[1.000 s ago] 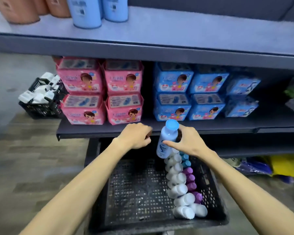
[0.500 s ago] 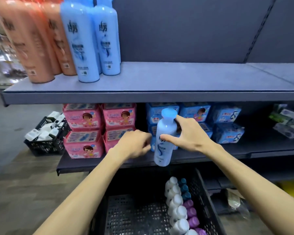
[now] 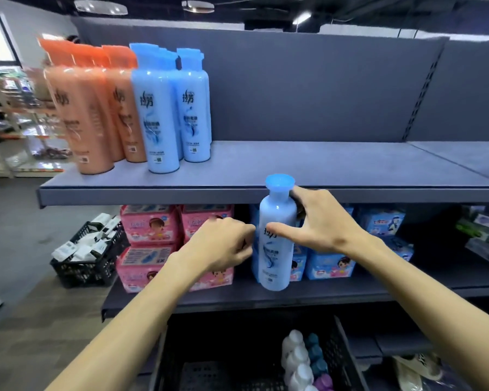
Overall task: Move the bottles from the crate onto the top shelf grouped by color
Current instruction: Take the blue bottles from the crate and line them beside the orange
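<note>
Grip of right hand (image 3: 323,224) is clamped on upright blue bottle (image 3: 274,262); left hand (image 3: 220,244) curls together, empty, beside it.

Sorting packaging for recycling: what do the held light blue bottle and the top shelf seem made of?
The light blue bottle looks like glossy plastic: bright highlights on its shoulder, moulded cap. The top shelf looks like matte painted metal, judging by its thin folded front edge, though coated board is possible.
</note>
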{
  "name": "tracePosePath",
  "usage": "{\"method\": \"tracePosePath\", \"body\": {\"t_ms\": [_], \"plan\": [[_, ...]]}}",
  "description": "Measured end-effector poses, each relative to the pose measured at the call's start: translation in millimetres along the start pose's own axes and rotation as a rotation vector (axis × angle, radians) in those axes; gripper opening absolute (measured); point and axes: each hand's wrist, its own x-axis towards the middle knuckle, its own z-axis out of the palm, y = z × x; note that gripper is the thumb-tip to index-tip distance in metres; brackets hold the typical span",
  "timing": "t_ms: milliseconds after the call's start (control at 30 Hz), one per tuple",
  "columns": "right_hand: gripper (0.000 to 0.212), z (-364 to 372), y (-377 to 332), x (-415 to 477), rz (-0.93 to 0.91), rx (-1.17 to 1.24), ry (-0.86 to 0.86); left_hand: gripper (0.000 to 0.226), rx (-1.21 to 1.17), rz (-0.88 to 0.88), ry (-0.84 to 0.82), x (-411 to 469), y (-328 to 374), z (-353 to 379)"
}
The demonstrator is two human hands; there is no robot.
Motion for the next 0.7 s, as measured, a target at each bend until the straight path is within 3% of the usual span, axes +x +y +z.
{"method": "tracePosePath", "body": {"t_ms": [267,500,700], "plan": [[0.045,-50.5,-27.7,45.8,-0.056,0.076,0.091,0.014,-0.021,0.047,0.107,2.4,-9.8,-53.8],[0.053,-95.0,-54.8,97.1,-0.107,0.038,0.191,0.011,0.053,-0.048,0.264,24.9,-25.8,-113.2],[0.054,-109.2,-69.9,129.1,-0.148,0.004,0.208,0.008,0.111,-0.100,0.262,40.0,-42.1,-152.6]]}}
